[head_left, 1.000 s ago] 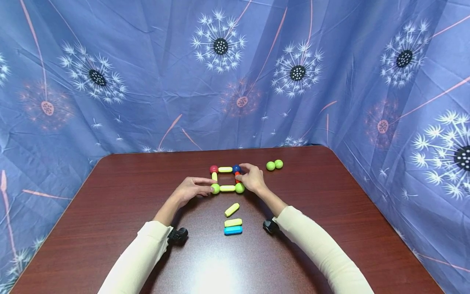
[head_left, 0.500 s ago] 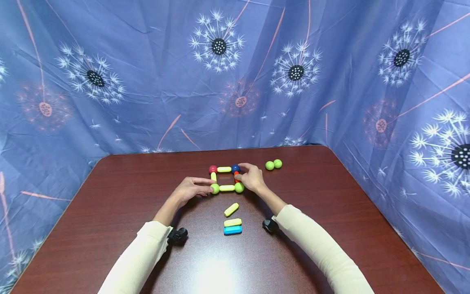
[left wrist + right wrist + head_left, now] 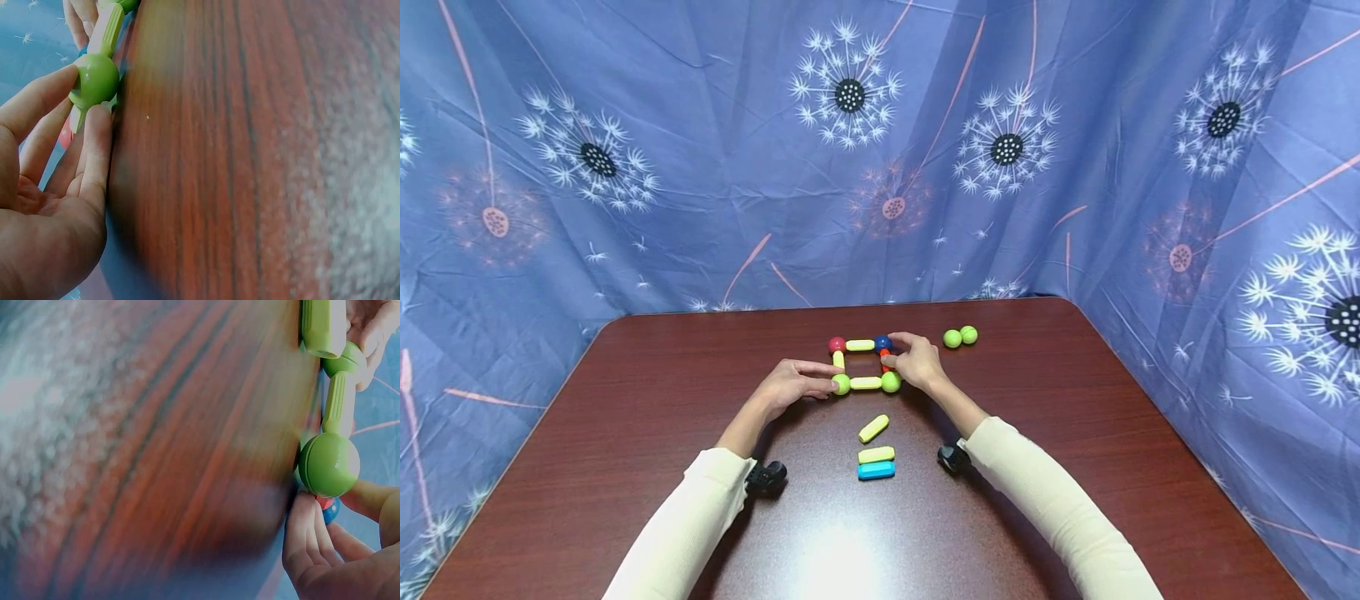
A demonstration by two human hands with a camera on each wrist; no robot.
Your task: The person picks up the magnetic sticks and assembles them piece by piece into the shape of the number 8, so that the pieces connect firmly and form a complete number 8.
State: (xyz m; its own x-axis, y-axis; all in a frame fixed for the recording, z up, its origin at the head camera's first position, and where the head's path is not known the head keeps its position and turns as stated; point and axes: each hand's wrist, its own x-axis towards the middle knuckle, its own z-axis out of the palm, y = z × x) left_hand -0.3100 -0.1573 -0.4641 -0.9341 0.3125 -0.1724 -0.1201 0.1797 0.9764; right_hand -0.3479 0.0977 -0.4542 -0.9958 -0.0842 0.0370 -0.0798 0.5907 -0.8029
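Note:
A square of sticks and balls lies flat on the table. Its corners are a red ball (image 3: 837, 345), a blue ball (image 3: 883, 343) and two green balls; three sides are yellow sticks and the right side is a red stick (image 3: 886, 359). My left hand (image 3: 788, 387) pinches the near-left green ball (image 3: 97, 80) between thumb and finger. On the right side, my right hand (image 3: 917, 364) grips the red stick, its index finger reaching to the blue ball. The near-right green ball (image 3: 329, 465) sits beside that hand's thumb and fingers. Part of the red stick is hidden by the fingers.
Nearer to me lie a slanted yellow stick (image 3: 873, 428), another yellow stick (image 3: 876, 455) and a blue stick (image 3: 876, 471). Two loose green balls (image 3: 961, 336) sit touching at the back right of the brown table (image 3: 1045, 400). A blue patterned cloth (image 3: 722, 167) hangs behind.

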